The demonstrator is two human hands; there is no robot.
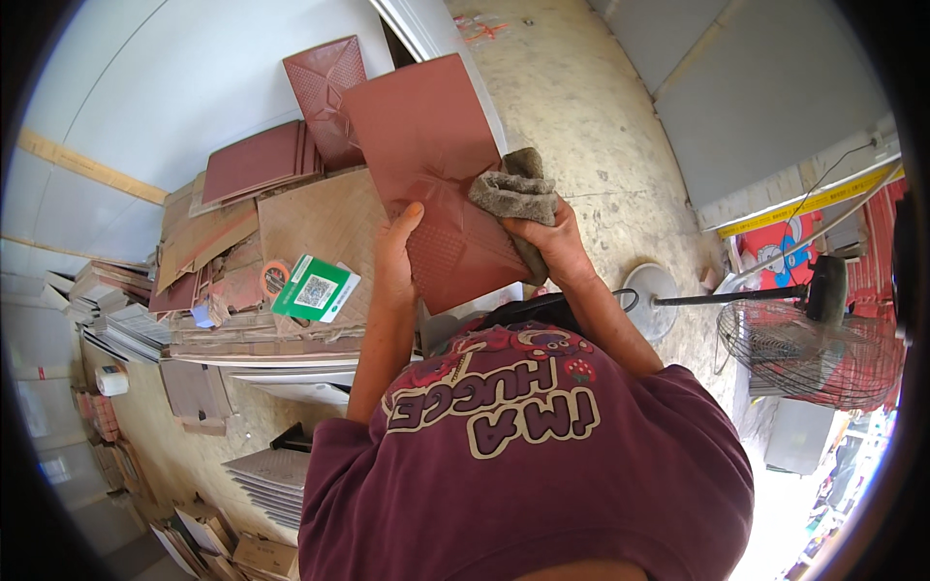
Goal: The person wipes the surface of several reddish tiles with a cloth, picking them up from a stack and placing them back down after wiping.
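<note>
A reddish-brown embossed tile (426,126) is held up in front of me, tilted. My left hand (395,247) grips its left edge, thumb on the face and the other fingers behind it. My right hand (554,242) is closed on a grey cloth (515,194), which lies folded over the tile's right edge. The fingers of that hand are partly hidden behind the cloth and tile. Behind it, a similar patterned tile (329,97) leans against the pale wall. A small stack of brown tiles (254,163) rests beside that one.
Cardboard sheets (310,218) cover the pile at left, with a green-and-white card (316,289) and an orange tape roll (275,278) on top. A standing fan (814,349) is at right. Grey tiles (271,474) stand low at left. Concrete floor (591,107) runs beyond my right hand.
</note>
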